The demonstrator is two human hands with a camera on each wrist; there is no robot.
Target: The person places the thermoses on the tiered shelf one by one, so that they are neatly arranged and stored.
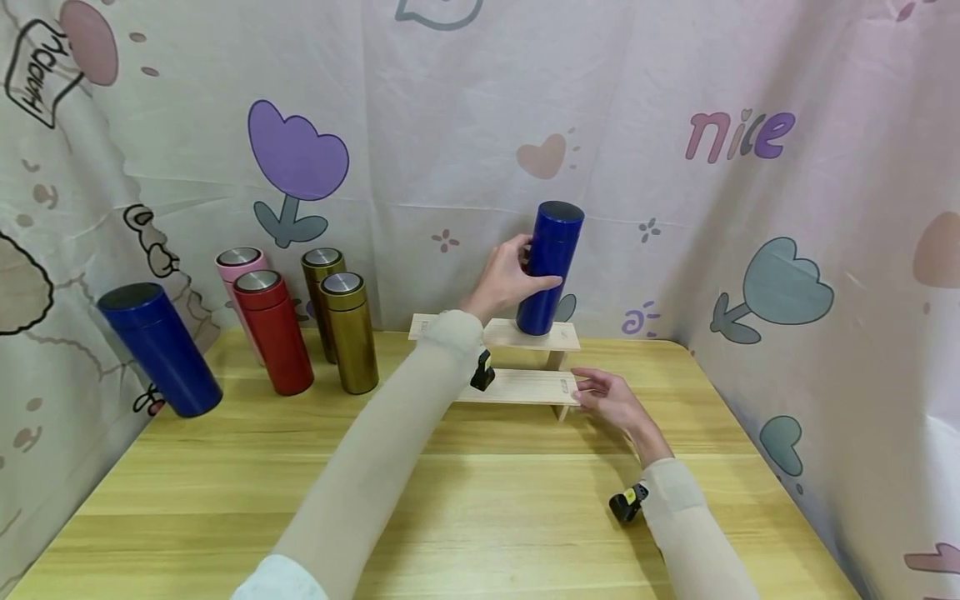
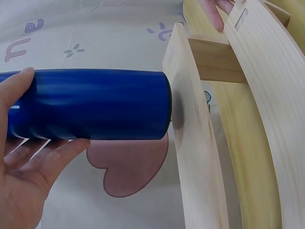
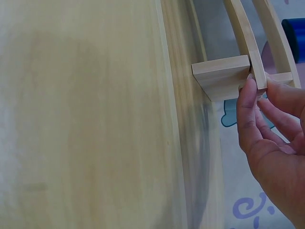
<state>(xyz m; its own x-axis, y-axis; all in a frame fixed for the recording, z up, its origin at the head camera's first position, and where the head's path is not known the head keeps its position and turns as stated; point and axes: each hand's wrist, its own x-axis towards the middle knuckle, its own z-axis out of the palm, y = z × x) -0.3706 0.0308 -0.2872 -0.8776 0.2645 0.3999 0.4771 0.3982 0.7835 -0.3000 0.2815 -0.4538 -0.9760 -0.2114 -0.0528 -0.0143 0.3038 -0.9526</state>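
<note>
My left hand (image 1: 510, 282) grips a blue thermos bottle (image 1: 557, 242) round its middle, thumb on one side and fingers on the other. The bottle is upright above the right part of the upper step of a two-tier wooden rack (image 1: 517, 385). In the left wrist view, the bottle's base is right at the upper board (image 2: 190, 129); I cannot tell whether they touch. At the right end of the lower step, my right hand (image 1: 611, 402) pinches the board's edge between thumb and fingers, also seen in the right wrist view with the board end (image 3: 259, 78).
On the table's left stand another blue bottle (image 1: 161, 350), a red bottle (image 1: 273, 333), a pink bottle (image 1: 238, 265) and two gold bottles, one in front (image 1: 349, 333) and one behind (image 1: 322, 265). A printed cloth (image 1: 450, 108) hangs behind the wooden table (image 1: 480, 517).
</note>
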